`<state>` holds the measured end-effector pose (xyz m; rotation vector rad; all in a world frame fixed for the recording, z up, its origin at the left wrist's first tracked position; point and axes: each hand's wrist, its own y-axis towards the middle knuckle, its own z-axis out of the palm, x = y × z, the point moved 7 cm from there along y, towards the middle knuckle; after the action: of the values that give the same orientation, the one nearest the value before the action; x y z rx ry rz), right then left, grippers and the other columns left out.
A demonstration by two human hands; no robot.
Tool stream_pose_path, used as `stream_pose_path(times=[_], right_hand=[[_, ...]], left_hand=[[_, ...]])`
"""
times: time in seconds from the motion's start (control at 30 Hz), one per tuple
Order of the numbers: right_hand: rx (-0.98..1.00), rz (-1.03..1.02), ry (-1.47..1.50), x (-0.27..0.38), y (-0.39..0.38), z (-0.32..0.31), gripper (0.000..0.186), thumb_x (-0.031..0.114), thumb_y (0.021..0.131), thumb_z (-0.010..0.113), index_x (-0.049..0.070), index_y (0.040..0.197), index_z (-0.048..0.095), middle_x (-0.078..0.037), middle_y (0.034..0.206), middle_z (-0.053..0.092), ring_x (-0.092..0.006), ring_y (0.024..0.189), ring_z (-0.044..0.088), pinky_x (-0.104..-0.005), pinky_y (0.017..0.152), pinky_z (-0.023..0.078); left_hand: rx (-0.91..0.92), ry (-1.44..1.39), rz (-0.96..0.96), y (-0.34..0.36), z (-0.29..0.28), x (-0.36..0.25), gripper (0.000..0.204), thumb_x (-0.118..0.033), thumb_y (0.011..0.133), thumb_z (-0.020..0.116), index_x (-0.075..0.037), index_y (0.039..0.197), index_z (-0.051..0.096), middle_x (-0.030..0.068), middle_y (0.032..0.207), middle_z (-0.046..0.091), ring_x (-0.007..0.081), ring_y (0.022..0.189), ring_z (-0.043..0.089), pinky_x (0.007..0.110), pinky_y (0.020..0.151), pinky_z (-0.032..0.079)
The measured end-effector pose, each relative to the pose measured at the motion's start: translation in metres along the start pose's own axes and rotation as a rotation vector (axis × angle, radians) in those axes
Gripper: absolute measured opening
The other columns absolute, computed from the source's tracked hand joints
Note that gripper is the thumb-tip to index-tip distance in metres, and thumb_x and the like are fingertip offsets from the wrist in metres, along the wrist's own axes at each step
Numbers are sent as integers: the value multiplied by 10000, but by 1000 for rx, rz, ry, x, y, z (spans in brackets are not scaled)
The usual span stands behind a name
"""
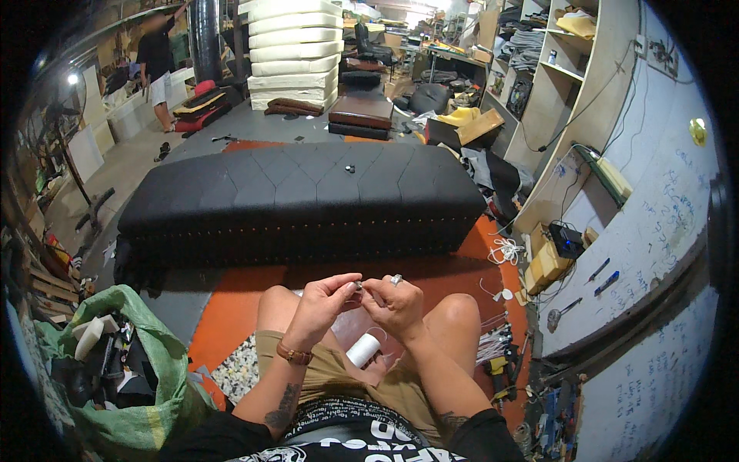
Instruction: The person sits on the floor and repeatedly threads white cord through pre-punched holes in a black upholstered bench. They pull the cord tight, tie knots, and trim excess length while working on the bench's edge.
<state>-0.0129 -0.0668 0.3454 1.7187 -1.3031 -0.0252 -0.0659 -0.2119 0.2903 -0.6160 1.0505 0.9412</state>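
Note:
My left hand [321, 306] and my right hand [396, 306] meet fingertip to fingertip above my lap. Both are closed in a pinch around something tiny, mostly covered by the fingers, that I cannot make out. Below them a spool of white thread [363, 350] lies tilted between my legs, with a loose strand curling off its top. In front of me stands a long black upholstered bench [262, 185] with diamond-patterned seams and a row of small studs along its side. A pair of small black buttons [349, 169] rests on top of it.
A green woven sack [165, 346] of scraps stands at my left. Tools [500, 373] and white cord [505, 251] lie on the right, by a written-on white board [639, 269]. Behind the bench rise stacked cream foam blocks [295, 54]; a person [158, 58] stands far left.

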Motion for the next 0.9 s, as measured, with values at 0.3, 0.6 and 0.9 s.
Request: stream_pose_path(times=[0.3,0.6,0.9], right_hand=[[12,-155,-175,15,3,-6,143,142,807,757,158,946,727,-27,715,622,-224,639,642,-363,544,524],[9,-284,-171,12,0,-1,192,108,814,760,136,1004,761,-16,709,607,-205,639,608,-340,541,510],[100,-123,66,4,3,11,261,130,827,789,88,1081,752,-69,926,691,-272,825,682,-376,685,572]], left_hand=[[-59,71,11,1,-8,0,247,-97,996,687,39,1201,686,121,1101,741,179,968,732,325,886,624],[-98,166,31,0,-8,-4,207,-103,981,712,31,1139,721,91,995,757,143,883,731,283,808,621],[-140,234,111,5,-12,6,207,-51,969,676,45,1152,668,97,979,745,140,852,721,274,776,618]])
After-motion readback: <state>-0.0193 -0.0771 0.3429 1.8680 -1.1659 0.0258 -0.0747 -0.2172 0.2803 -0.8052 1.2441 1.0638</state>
